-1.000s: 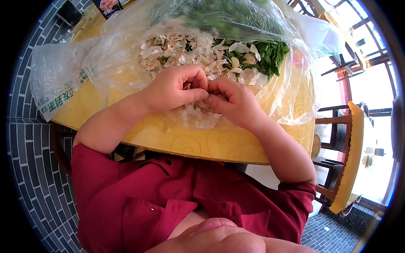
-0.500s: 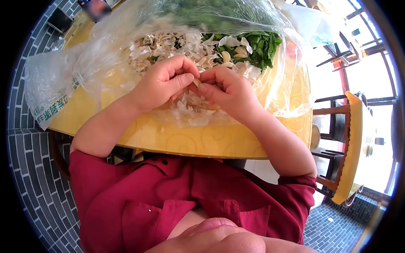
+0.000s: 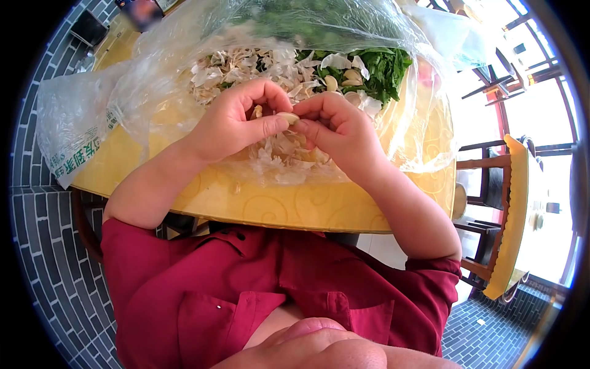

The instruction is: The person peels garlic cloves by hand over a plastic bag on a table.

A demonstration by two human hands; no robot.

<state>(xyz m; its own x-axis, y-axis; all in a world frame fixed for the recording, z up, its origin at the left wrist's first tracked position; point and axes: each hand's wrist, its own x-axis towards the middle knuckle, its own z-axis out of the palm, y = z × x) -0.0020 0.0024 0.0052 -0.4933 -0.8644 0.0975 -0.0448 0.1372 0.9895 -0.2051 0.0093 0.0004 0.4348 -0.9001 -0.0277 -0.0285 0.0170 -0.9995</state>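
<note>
A pale garlic clove (image 3: 287, 117) is pinched between my two hands above the near part of the table. My left hand (image 3: 243, 120) grips one end between thumb and forefinger. On the other end close the thumb and fingertips of my right hand (image 3: 335, 126). Under and beyond the hands lies a spread of papery garlic skins (image 3: 246, 67). Several peeled cloves (image 3: 351, 77) rest by the green leaves (image 3: 384, 71) to the right. Part of the skin pile is hidden behind my fingers.
A clear plastic bag (image 3: 295, 27) covers more greens at the back. Its printed end (image 3: 77, 135) spreads left over the yellow table (image 3: 270, 206). A second table with a yellow cloth (image 3: 510, 215) and dark chairs stands to the right.
The clove has turned to lie more sideways and shows more between my fingertips. Both hands have shifted slightly, still pinching it.
</note>
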